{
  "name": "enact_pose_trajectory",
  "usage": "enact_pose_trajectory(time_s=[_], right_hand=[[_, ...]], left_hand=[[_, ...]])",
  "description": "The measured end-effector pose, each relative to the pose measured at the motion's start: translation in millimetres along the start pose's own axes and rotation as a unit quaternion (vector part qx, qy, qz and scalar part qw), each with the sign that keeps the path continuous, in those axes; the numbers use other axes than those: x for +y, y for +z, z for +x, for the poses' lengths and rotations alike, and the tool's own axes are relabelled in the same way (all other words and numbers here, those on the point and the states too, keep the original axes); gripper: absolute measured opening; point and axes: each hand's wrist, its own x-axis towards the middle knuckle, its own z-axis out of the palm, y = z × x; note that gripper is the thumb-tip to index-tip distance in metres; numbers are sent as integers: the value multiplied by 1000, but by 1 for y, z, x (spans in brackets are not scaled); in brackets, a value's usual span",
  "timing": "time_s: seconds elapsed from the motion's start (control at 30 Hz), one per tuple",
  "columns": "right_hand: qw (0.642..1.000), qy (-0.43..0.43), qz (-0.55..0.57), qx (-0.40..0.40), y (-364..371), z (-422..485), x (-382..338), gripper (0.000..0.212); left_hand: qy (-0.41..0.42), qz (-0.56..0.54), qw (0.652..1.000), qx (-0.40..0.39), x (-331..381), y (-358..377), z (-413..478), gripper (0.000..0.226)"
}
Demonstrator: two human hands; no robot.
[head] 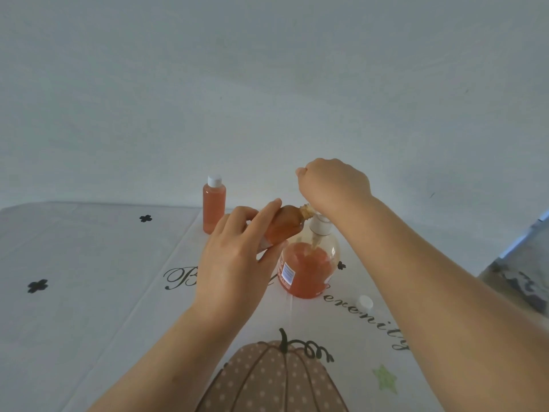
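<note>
My left hand (234, 263) holds a small orange bottle (285, 230). My fingers and thumb are wrapped round it. The bottle is tipped over, and its open top points toward my right hand (332, 182).

My right hand is a bit higher and farther out than my left one. It is curled up like a fist over the white pump (319, 226) of the big round bottle (306, 272). My fingers are hidden underneath, so I cannot tell if they grip anything.

The small bottle's open top is just beside the pump. The big round bottle stands on the desk (89, 263) right below my right hand, partly full of orange stuff.

A second small bottle (214, 203) stands upright past my left hand. A loose white cap (364, 302) lies on the desk just beside my right arm.
</note>
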Motion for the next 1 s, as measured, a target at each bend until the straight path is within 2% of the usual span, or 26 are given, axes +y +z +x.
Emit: enact_pose_trajectory(time_s=[0.4, 0.57, 0.77, 1.0], right_hand=[[998, 18, 62, -19, -2, 2, 4, 35], [999, -18, 30, 15, -9, -2, 5, 40], [999, -13, 24, 28, -7, 1, 4, 39], [998, 10, 62, -25, 6, 6, 4, 32]], left_hand=[[-13, -14, 1000, 0, 0, 2, -2, 55], [-11, -23, 1000, 4, 1, 1, 0, 54], [-14, -27, 1000, 3, 1, 1, 1, 54], [-25, -28, 999, -13, -1, 5, -2, 53]])
